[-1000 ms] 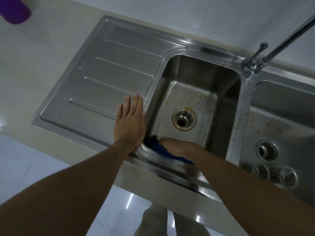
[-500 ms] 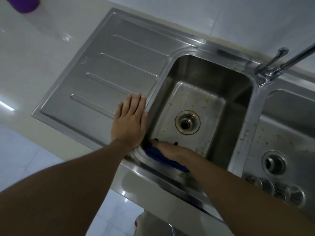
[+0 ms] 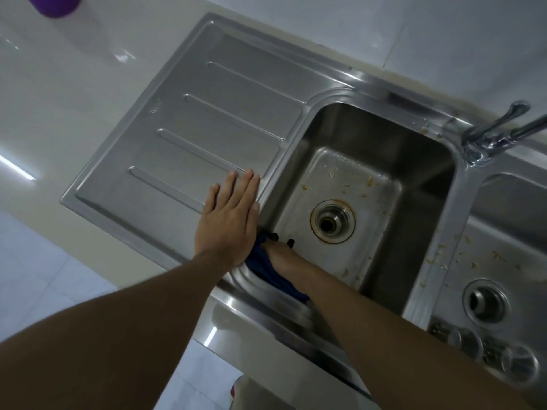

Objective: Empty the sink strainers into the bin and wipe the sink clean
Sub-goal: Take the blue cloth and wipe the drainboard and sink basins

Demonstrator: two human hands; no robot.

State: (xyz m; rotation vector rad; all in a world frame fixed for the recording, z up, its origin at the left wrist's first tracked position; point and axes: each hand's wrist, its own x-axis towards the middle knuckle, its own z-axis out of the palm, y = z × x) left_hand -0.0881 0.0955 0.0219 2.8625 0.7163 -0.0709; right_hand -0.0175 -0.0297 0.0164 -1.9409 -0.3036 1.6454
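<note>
Head view: left hand [image 3: 229, 220] flat, fingers straight, on drainboard [image 3: 189, 113]; right hand [image 3: 282, 257] presses blue cloth [image 3: 263, 267] against left basin [image 3: 370, 184] near wall, grip unclear.

I stand in a home kitchen: a stainless steel double sink [image 3: 373, 149] with a ribbed draining board [image 3: 189, 125] is set in a pale glossy counter [image 3: 59, 93], a chrome tap [image 3: 491, 137] behind it, white wall tiles [image 3: 384, 25] above.
</note>
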